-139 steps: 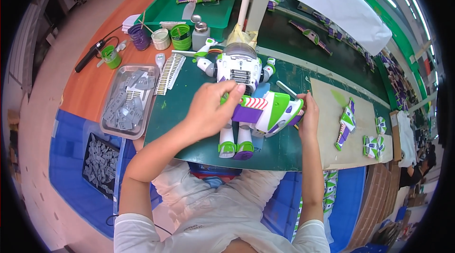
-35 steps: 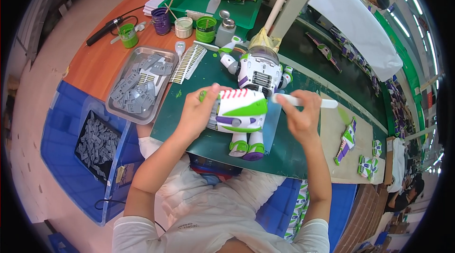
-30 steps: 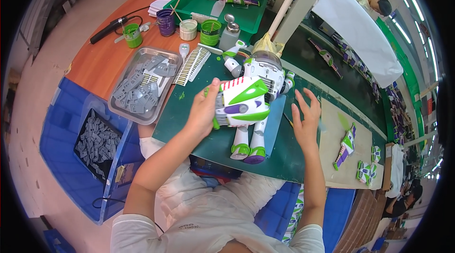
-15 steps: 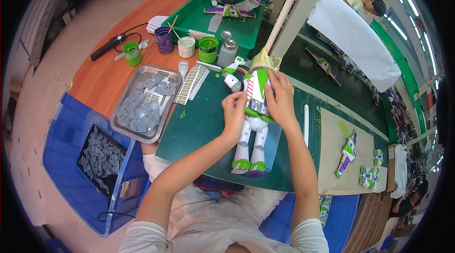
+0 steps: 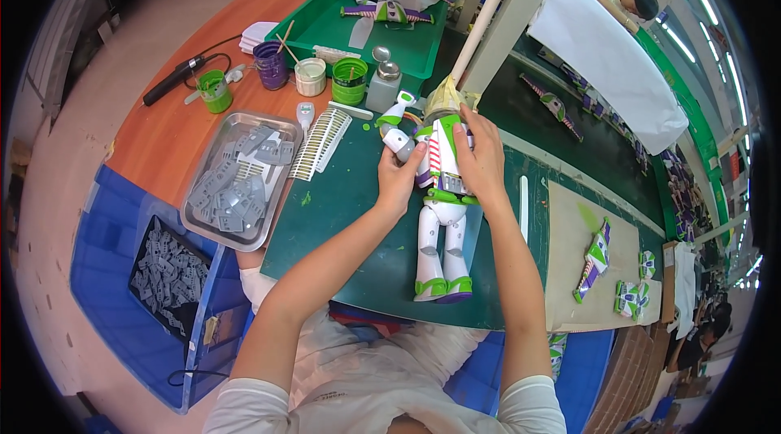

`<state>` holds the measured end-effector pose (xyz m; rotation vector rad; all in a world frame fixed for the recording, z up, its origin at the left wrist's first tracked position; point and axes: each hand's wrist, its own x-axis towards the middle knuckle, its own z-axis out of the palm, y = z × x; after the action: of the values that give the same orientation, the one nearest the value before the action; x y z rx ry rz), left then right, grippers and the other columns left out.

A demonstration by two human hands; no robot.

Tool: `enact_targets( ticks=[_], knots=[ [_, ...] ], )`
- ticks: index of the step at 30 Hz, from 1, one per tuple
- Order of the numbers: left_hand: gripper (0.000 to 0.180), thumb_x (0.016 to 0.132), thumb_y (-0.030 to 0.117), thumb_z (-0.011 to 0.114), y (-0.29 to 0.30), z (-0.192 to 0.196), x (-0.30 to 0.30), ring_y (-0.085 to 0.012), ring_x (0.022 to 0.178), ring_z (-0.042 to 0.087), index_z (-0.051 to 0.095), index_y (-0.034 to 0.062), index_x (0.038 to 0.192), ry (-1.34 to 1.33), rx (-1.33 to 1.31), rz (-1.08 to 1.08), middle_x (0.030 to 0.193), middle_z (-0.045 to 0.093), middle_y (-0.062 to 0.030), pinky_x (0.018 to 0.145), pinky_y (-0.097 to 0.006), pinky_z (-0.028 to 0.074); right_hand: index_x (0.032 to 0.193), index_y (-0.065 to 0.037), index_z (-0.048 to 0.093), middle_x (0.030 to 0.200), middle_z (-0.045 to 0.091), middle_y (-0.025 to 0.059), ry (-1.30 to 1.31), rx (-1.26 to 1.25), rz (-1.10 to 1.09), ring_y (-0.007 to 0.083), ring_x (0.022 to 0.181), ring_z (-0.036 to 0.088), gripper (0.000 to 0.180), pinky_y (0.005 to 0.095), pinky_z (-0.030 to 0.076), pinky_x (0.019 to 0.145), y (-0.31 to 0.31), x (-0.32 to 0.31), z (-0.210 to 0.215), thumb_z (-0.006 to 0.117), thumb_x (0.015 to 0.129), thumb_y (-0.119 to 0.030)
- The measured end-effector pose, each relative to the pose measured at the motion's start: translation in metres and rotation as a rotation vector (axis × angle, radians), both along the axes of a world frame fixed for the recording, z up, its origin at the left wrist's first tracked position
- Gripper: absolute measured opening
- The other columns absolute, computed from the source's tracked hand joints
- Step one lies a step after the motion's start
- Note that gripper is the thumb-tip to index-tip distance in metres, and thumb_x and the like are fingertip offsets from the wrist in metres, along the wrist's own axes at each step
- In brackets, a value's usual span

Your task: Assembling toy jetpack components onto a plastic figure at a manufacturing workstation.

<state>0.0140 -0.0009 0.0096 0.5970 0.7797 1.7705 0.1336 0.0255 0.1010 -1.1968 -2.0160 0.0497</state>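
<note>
A white, green and purple toy spaceman figure (image 5: 443,222) lies on its back on the green work mat (image 5: 342,222), legs toward me. My left hand (image 5: 399,180) has its thumb and fingers closed around the lower part of the figure's bent arm (image 5: 398,141), at its left side. Against the other side of the torso, my right hand (image 5: 483,159) grips with its fingers near the shoulder and thumb on the chest. A yellowish wrapping (image 5: 449,99) surrounds the head end. Part of the torso's right side is hidden under my right hand.
Left of the mat stands a metal tray (image 5: 272,206) of grey sticker pieces, with a striped label sheet (image 5: 319,145) alongside. Green (image 5: 349,91), white (image 5: 311,78) and purple (image 5: 270,68) paint pots stand behind. A green bin (image 5: 411,54) holds toy parts. One winged piece (image 5: 594,259) lies right.
My left hand has moved from the torso's side to the figure's arm. The figure's legs have swung slightly right. My right hand stays on the torso.
</note>
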Motion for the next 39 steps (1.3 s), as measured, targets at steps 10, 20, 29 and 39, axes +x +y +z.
enact_targets(
  ticks=[10, 20, 29, 39],
  knots=[
    [0.032, 0.095, 0.031, 0.042, 0.002, -0.001, -0.018, -0.0197, 0.106, 0.053, 0.05, 0.0097, 0.116, -0.297, -0.046, -0.104, 0.114, 0.056, -0.0073, 0.091, -0.034, 0.041, 0.119, -0.003, 0.056, 0.111, 0.059, 0.0147, 0.069, -0.046, -0.002, 0.0311, 0.107, 0.051, 0.04, 0.0413, 0.038, 0.091, 0.002, 0.006, -0.003, 0.053, 0.088, -0.028],
    [0.033, 0.09, 0.027, 0.046, 0.009, 0.064, -0.039, -0.0276, 0.106, 0.052, 0.052, 0.0024, 0.11, 0.747, 0.402, 0.263, 0.112, 0.057, -0.0122, 0.095, -0.041, 0.037, 0.117, -0.001, 0.056, 0.11, 0.059, 0.0174, 0.109, 0.017, -0.006, 0.0334, 0.107, 0.052, 0.039, 0.0414, 0.038, 0.092, 0.002, 0.01, -0.006, 0.053, 0.088, -0.028],
    [0.028, 0.091, 0.017, 0.043, -0.017, 0.054, 0.039, -0.0365, 0.122, 0.04, 0.05, -0.0005, 0.111, 1.071, 0.422, 0.411, 0.125, 0.047, -0.0188, 0.102, -0.044, 0.028, 0.113, -0.003, 0.06, 0.119, 0.058, 0.0164, 0.39, 0.031, -0.267, 0.0293, 0.113, 0.052, 0.042, 0.0353, 0.035, 0.099, 0.074, 0.12, -0.021, 0.038, 0.096, -0.034],
    [0.044, 0.09, 0.022, 0.045, -0.026, 0.04, 0.032, -0.0384, 0.129, 0.024, 0.038, -0.0043, 0.124, 1.201, 0.161, 0.492, 0.139, 0.027, -0.0234, 0.107, -0.045, 0.018, 0.126, 0.0, 0.045, 0.126, 0.047, 0.0167, 0.816, -0.117, -0.137, 0.0296, 0.124, 0.038, 0.048, 0.0351, 0.024, 0.106, -0.025, 0.019, -0.049, 0.022, 0.099, -0.033]
  ],
)
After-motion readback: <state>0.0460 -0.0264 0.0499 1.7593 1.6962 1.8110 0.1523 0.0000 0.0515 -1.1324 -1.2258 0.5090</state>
